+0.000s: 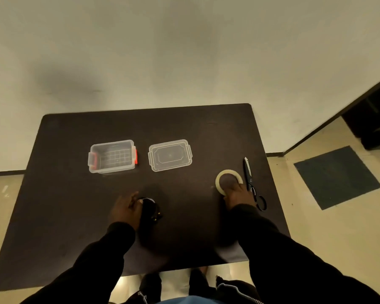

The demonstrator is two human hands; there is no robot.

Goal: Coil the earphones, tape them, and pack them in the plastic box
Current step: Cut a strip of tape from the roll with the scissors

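My left hand (125, 210) grips the coiled black earphones (150, 210) just above the dark table (75, 205), near its front middle. My right hand (236, 194) reaches onto the roll of pale tape (221, 175) at the right, its fingers lying over the roll's near rim and inside the ring. The clear plastic box (112, 156) with red latches stands open and empty at the back left. Its clear lid (170, 155) lies flat beside it to the right.
Black scissors (251, 183) lie just right of the tape roll, blades pointing away from me. A dark mat (337, 177) lies on the floor to the right of the table. A pale wall rises behind the table.
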